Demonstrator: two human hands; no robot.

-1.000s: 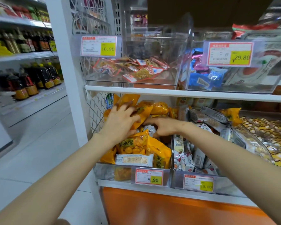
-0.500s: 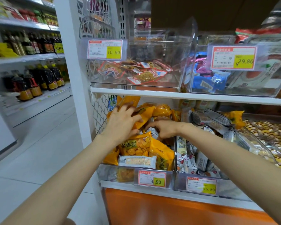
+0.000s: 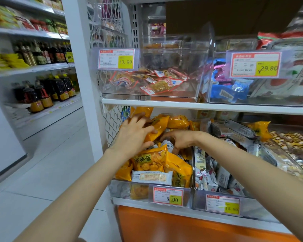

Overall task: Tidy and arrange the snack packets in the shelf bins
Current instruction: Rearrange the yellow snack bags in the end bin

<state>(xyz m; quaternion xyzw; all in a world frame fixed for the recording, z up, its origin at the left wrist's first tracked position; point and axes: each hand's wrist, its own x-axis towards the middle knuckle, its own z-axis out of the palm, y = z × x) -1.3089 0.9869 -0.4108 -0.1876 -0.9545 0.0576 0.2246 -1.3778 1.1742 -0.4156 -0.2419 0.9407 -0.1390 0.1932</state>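
Orange film packets [image 3: 152, 159] fill the clear bin [image 3: 122, 188] at the left end of the lower shelf, heaped above its front wall, with a white-labelled packet [image 3: 151, 177] laid across the front. One view only is given, from the head. The left hand [image 3: 135, 135] is closed round an orange packet [image 3: 157, 129] near the back of the heap — fingers over the top, thumb beneath. The right hand [image 3: 179, 139] is pressed down among the packets with fingers curled; whether anything is pinched cannot be told. The packets are judged light, soft and crinkly, likely slippery and easily crushed, so they are best taken by a sealed edge or flat across the body. Room is tight: the upper shelf [image 3: 206, 106] hangs low over the heap, a wire mesh panel [image 3: 112, 119] closes the left side, and the neighbouring bin [image 3: 199, 198] of white packets stands just beside on the right. The open way out is judged to be forward, over the front wall.
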